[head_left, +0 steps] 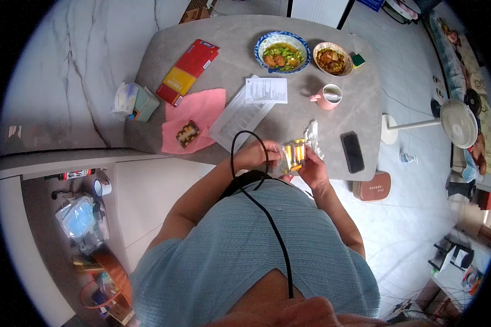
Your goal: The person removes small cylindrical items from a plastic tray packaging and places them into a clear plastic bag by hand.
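Observation:
Near the table's front edge, my left hand [257, 156] is closed on the left side of a clear plastic packet [293, 156] with yellow items inside. My right hand [314, 168] grips the packet's right side. Behind it lies a crumpled silvery wrapper [312, 139]. To the left, a pink cloth [207, 111] holds a small pack of yellow and dark pieces [187, 134]. A clear plastic tray [235, 126] lies beside the cloth, partly under a printed white sheet [266, 90]. A black cable hangs in front of my left hand.
On the grey table [289, 121] are a red and yellow box [188, 71], a blue-rimmed bowl [282, 52], a smaller food bowl [333, 59], a pink mug [329, 97] and a black phone [352, 152]. A white fan [458, 123] stands to the right.

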